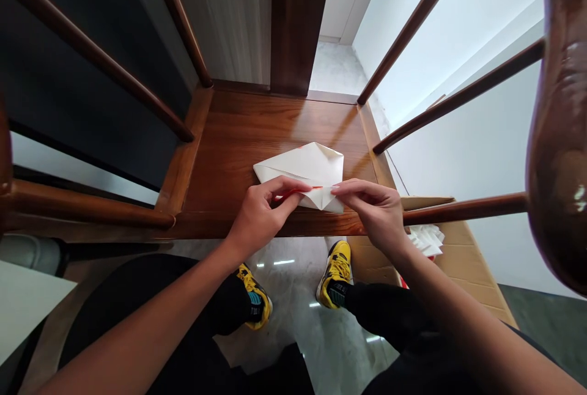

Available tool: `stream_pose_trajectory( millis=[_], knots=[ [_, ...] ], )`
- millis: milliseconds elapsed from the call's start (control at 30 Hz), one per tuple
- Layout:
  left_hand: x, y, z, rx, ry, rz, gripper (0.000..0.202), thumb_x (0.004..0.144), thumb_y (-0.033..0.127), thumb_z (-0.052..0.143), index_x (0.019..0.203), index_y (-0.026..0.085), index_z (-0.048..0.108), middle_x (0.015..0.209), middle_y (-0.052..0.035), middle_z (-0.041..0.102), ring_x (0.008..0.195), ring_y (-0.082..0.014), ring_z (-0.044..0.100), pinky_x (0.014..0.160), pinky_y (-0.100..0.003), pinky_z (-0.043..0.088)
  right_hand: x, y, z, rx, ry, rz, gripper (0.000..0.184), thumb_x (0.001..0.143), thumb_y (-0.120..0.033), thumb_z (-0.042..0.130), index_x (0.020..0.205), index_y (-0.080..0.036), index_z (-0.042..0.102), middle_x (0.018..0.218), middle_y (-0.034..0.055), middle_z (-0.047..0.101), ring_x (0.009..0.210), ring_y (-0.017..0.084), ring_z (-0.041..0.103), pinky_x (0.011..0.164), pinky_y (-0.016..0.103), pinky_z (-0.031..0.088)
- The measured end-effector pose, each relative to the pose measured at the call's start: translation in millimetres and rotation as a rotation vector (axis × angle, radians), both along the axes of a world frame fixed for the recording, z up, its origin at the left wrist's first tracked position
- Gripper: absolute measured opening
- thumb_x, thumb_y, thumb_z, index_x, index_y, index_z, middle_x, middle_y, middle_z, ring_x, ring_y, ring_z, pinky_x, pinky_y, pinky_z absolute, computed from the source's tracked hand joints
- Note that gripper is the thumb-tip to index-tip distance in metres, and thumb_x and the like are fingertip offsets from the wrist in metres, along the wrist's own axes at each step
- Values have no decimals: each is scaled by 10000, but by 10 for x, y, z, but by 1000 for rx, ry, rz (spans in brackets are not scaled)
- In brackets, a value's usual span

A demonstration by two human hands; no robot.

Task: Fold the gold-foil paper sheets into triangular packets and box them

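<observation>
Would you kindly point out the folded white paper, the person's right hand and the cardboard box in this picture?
Folded white paper (300, 166): head view, on its upper folded face.
Right hand (373, 214): head view, on the back of the hand.
Cardboard box (468, 266): head view, on its tan cardboard side.

The left hand (261, 217) and right hand (373, 211) cover the lower part of the folded paper (300, 169), hiding most of its red marking (298, 190). The rail (463, 208) crosses the cardboard box (463, 260), and the white pile (426, 240) inside is perhaps paper, though too small to tell.
</observation>
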State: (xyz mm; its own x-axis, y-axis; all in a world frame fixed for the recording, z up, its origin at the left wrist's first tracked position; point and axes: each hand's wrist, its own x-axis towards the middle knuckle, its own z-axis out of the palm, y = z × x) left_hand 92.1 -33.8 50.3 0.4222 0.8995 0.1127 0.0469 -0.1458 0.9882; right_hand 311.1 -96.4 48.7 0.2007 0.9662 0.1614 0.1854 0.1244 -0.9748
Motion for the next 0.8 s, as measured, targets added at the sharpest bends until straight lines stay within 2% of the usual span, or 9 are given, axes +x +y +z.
stream_pose_trajectory(
  millis=[133,300,467,567,633,700,733,800],
  knots=[
    [12,-13,67,12,-46,-17,138,943,176,669,1010,206,787,1007,-15,810,946,-157,753,855,-266,581,2,-24,94,4,-17,13,103,911,-227,758,932,-270,850,925,15,807,839,163,714,678,278,560],
    [34,-26,43,-4,-83,-27,155,917,305,772,1033,204,757,1035,-32,805,979,-182,761,884,-289,599,-91,-20,185,73,-49,33,76,857,-230,841,926,-261,835,877,1,799,763,143,713,681,280,581],
    [59,7,-14,35,-20,-9,215,907,333,799,1100,239,787,1064,-19,822,986,-184,774,865,-282,608,-149,47,152,183,-79,-3,143,808,-185,887,887,-271,805,851,-24,785,794,144,719,754,299,606],
    [61,23,-1,84,22,4,146,925,310,783,1057,260,818,1038,0,833,952,-180,779,853,-288,608,-149,62,118,200,-72,-47,221,772,-178,914,921,-278,787,870,-37,778,799,143,727,757,299,619],
    [57,30,10,113,63,6,97,935,290,772,1011,269,827,1004,14,839,939,-181,782,831,-290,603,-139,51,120,201,-139,-80,280,762,-179,924,979,-289,785,889,-41,784,800,147,737,751,301,624],
    [48,41,-6,173,104,13,70,942,258,762,976,269,822,968,27,838,909,-174,780,807,-294,590,-120,25,140,229,-279,-53,217,824,-163,873,980,-291,792,913,-29,800,816,155,750,757,316,626],
    [42,48,-29,242,132,24,65,946,242,756,963,265,815,954,29,836,895,-171,773,813,-304,578,-109,8,149,264,-352,-17,169,873,-143,823,958,-286,796,929,-19,807,833,160,756,769,328,628],
    [25,67,-110,453,217,56,70,961,216,734,943,252,791,935,26,825,889,-174,745,863,-346,543,-89,-28,140,347,-456,75,212,948,-87,706,959,-278,799,1003,7,817,907,176,768,812,360,638]
  ],
)
